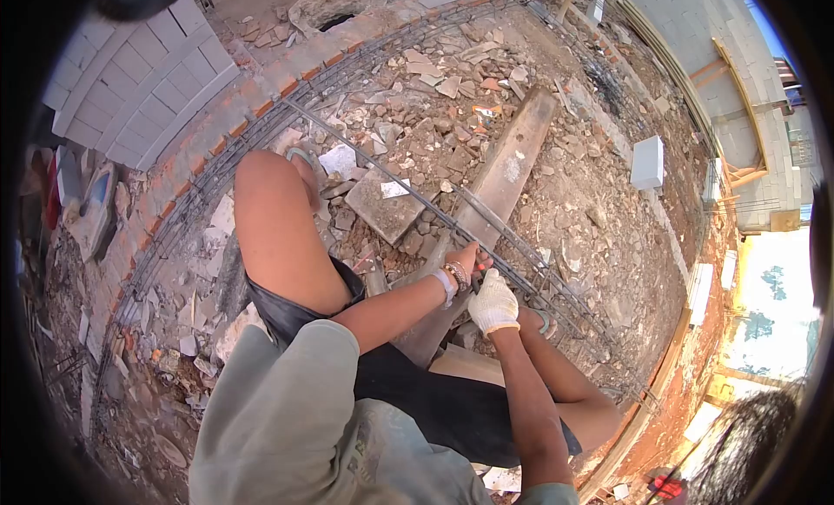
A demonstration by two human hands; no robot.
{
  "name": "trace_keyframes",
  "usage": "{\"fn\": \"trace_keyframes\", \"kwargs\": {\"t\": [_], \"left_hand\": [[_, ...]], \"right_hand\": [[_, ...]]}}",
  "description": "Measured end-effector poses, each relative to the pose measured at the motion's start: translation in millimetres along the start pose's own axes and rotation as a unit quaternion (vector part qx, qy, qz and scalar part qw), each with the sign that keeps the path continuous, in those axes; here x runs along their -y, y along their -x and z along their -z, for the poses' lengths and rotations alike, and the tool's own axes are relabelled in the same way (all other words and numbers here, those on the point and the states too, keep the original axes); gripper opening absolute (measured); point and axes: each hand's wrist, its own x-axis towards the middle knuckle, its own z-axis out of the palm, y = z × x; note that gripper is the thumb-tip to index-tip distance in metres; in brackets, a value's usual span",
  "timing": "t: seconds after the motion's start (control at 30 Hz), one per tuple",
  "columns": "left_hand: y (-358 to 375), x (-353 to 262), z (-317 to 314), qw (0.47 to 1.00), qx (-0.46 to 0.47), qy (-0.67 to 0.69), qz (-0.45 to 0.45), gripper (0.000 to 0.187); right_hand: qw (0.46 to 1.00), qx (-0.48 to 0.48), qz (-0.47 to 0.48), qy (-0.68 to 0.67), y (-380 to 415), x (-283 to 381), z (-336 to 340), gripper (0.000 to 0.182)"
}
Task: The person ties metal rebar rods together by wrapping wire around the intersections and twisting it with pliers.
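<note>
Squatting over rubble-strewn ground, both hands meeting on a long cage of dark steel reinforcing bars [486,244]. Bare left hand [465,266], with wrist bracelets, curled around one bar; white-gloved right hand [493,303] closed in a fist just beside it, contents impossible to tell. Long axis running diagonally from the red brick edging [261,96] at upper left toward lower right, crossing a grey weathered timber plank [512,162]. Likely risks: pinched bare fingers between bars, or unsteady footing on loose debris.
</note>
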Motion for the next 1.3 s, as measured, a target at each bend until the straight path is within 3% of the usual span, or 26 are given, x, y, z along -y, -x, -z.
{"fn": "trace_keyframes", "kwargs": {"t": [0.07,0.17,0.3,0.43,0.57,0.73,0.83,0.87,0.9,0.97,1.07,1.2,1.3], "left_hand": [[0,-8,2,1.0,0.01,-0.016,0.02,0.023],[-8,26,4,0.99,0.082,0.057,0.094,0.019],[-10,5,3,0.997,0.019,0.074,0.012,0.019],[-24,8,13,0.996,0.081,0.037,0.027,0.02],[7,-18,16,0.963,0.094,-0.246,0.049,0.025],[37,-32,35,0.978,0.131,-0.137,0.087,0.024],[42,-23,37,0.961,0.246,0.055,0.113,0.015],[48,-29,36,0.959,0.237,0.094,0.124,0.014],[46,-29,39,0.953,0.276,0.05,0.111,0.022],[-1,1,42,0.971,0.214,0.022,0.102,0.024],[22,23,5,0.991,0.005,-0.078,-0.112,0.029],[13,27,6,0.962,-0.097,-0.247,-0.069,0.05],[8,38,12,0.944,-0.146,-0.282,-0.09,0.049]], "right_hand": [[1.0,-0.009,0.016,0.003,-4,-3,-1,0.048],[1.0,0.015,0.018,0.017,17,-17,14,0.045],[0.999,0.004,0.041,-0.016,-5,-11,5,0.043],[0.999,0.011,0.015,-0.029,-1,-4,5,0.044],[0.998,0.02,-0.049,-0.03,7,19,11,0.046],[0.987,0.084,-0.098,-0.098,13,45,23,0.053],[0.984,0.126,-0.101,-0.071,11,49,28,0.056],[0.981,0.142,-0.104,-0.082,8,51,34,0.058],[0.981,0.135,-0.105,-0.093,6,50,32,0.059],[0.985,0.119,-0.078,-0.102,8,35,24,0.061],[0.984,0.147,-0.014,-0.102,-8,-15,4,0.064],[0.984,0.142,0.015,-0.109,-15,-26,6,0.056],[0.983,0.136,0.049,-0.111,-11,-31,-1,0.053]]}}
